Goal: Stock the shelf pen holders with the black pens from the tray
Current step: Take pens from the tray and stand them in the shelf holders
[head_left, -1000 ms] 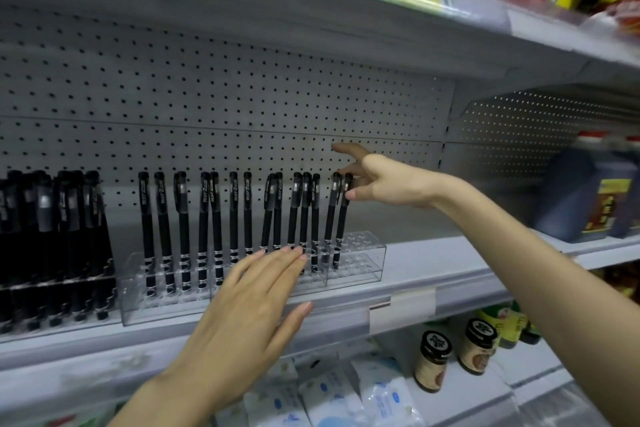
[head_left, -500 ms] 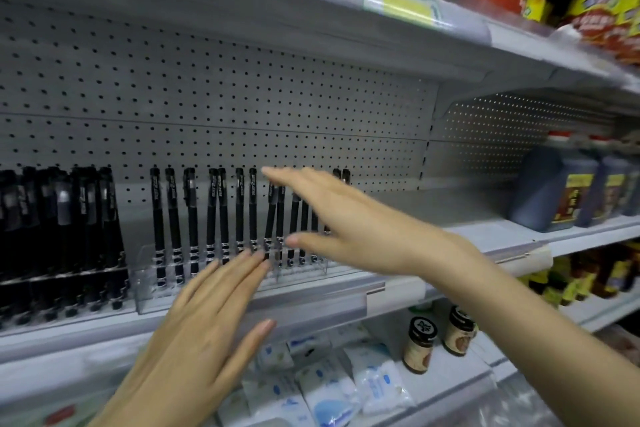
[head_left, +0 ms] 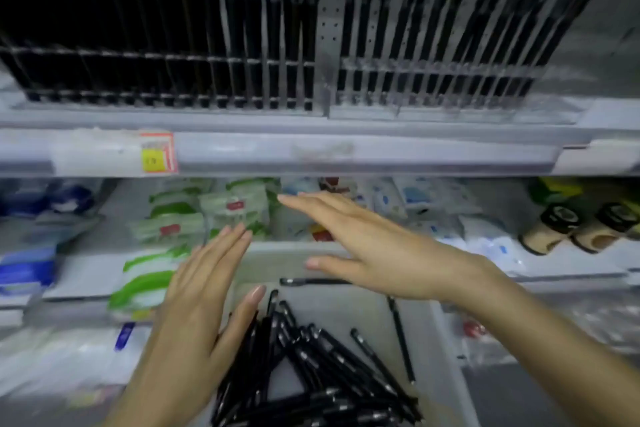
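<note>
Pens (head_left: 311, 374), black, lie heaped in the pale tray (head_left: 346, 308) at lower centre. Over it hover the left hand (head_left: 204, 305) and right hand (head_left: 374, 250), fingers straight and close together, holding nothing. Beyond, along the top, blurred pen holders (head_left: 433, 87) on the shelf (head_left: 346, 152) stand packed with more of them, upright.

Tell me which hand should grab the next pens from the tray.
Left, probably: the left hand is open, thumb at the pile of black pens; the right hand, also open, hangs farther back over the tray.
</note>
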Motion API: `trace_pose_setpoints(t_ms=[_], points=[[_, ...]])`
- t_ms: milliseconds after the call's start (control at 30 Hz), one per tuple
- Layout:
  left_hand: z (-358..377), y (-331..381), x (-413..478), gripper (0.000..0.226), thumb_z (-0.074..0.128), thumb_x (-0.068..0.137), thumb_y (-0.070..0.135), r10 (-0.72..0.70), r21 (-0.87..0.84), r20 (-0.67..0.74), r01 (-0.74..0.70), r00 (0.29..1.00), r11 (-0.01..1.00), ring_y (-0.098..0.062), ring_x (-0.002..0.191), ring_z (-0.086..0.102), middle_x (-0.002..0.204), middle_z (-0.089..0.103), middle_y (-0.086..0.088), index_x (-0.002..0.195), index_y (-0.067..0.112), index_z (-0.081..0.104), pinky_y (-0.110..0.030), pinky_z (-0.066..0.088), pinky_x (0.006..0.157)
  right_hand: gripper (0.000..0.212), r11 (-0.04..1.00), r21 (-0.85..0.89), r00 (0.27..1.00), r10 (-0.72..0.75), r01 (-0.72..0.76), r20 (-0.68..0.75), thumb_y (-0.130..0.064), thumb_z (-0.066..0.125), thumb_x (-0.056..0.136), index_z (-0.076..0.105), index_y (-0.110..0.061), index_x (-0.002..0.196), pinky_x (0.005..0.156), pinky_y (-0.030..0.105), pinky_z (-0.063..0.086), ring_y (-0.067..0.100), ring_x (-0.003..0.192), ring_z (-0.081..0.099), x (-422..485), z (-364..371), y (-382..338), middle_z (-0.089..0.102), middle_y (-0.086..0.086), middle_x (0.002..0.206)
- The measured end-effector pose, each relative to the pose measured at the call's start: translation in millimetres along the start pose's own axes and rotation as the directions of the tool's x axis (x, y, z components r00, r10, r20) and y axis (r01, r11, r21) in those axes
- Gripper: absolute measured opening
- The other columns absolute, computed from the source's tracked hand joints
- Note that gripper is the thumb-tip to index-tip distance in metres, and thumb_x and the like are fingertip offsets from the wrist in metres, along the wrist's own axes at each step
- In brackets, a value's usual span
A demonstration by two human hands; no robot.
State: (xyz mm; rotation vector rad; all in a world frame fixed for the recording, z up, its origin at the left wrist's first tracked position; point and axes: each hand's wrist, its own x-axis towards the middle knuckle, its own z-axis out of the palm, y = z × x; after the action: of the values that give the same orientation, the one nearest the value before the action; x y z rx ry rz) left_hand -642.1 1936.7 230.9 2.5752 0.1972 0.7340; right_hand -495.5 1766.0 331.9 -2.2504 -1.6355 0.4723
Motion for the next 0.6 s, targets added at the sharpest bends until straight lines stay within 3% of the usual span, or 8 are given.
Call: trace_pose_setpoints(t_ms=[133, 200, 267, 367, 500, 600], points=[[1, -18, -63, 0.058, 0.032, 0.093, 0.060, -0.246, -0.078, 0.027, 0.247, 0.969, 0.966, 0.006, 0.140, 0.019, 0.151, 0.024, 0.028, 0.145, 0.035, 0.033, -0.022, 0.018, 0.112, 0.061, 0.986, 0.145, 0.986, 0.058, -0.081, 0.159, -0.038, 0.045, 0.098, 0.012, -0.037, 0.150, 0.109, 0.016, 0.021, -0.002, 0.138, 0.019, 17, 69, 12, 0.017, -0.018, 0.154], [7, -28, -81, 0.059, 0.031, 0.092, 0.060, -0.323, -0.077, 0.065, 0.327, 0.944, 0.942, 0.014, 0.138, 0.013, 0.149, 0.020, 0.032, 0.145, 0.035, 0.032, -0.012, 0.011, 0.111, 0.061, 0.981, 0.155, 0.969, 0.077, -0.116, 0.236, -0.039, 0.046, 0.098, 0.014, -0.036, 0.149, 0.114, 0.023, 0.022, 0.001, 0.140, 0.018, 23, 101, 24, 0.017, -0.016, 0.155], [16, -35, -94, 0.064, 0.030, 0.092, 0.061, -0.339, -0.043, 0.088, 0.343, 0.937, 0.938, 0.011, 0.140, 0.013, 0.151, 0.023, 0.024, 0.148, 0.028, 0.033, -0.016, 0.011, 0.113, 0.063, 0.982, 0.121, 0.953, 0.106, -0.145, 0.285, -0.038, 0.048, 0.098, 0.014, -0.032, 0.151, 0.115, 0.021, 0.016, 0.003, 0.143, 0.013, 28, 126, 36, 0.012, -0.012, 0.158], [27, -42, -105, 0.069, 0.026, 0.093, 0.065, -0.370, -0.058, 0.147, 0.381, 0.917, 0.923, 0.003, 0.143, 0.015, 0.154, 0.017, 0.022, 0.150, 0.027, 0.026, -0.025, 0.015, 0.115, 0.064, 0.981, 0.085, 0.945, 0.144, -0.175, 0.293, -0.036, 0.050, 0.097, 0.016, -0.027, 0.151, 0.115, 0.024, 0.020, 0.009, 0.143, 0.019, 30, 151, 46, 0.020, -0.008, 0.156], [39, -38, -112, 0.073, 0.026, 0.089, 0.066, -0.388, -0.119, 0.176, 0.411, 0.905, 0.904, 0.007, 0.143, 0.000, 0.156, -0.004, 0.030, 0.151, 0.035, 0.005, -0.006, 0.001, 0.111, 0.062, 0.979, 0.032, 0.947, 0.186, -0.201, 0.263, -0.037, 0.048, 0.098, 0.018, -0.025, 0.151, 0.113, 0.024, 0.021, 0.012, 0.140, 0.024, 21, 175, 44, 0.027, -0.004, 0.154], [41, -36, -114, 0.073, 0.027, 0.091, 0.063, -0.392, -0.130, 0.181, 0.417, 0.902, 0.900, 0.004, 0.144, -0.001, 0.157, -0.005, 0.026, 0.152, 0.032, 0.002, -0.006, 0.001, 0.110, 0.057, 0.976, 0.020, 0.959, 0.211, -0.219, 0.191, -0.034, 0.047, 0.099, 0.023, -0.024, 0.149, 0.107, 0.021, 0.023, 0.011, 0.137, 0.028, 12, 186, 36, 0.033, -0.005, 0.151]])
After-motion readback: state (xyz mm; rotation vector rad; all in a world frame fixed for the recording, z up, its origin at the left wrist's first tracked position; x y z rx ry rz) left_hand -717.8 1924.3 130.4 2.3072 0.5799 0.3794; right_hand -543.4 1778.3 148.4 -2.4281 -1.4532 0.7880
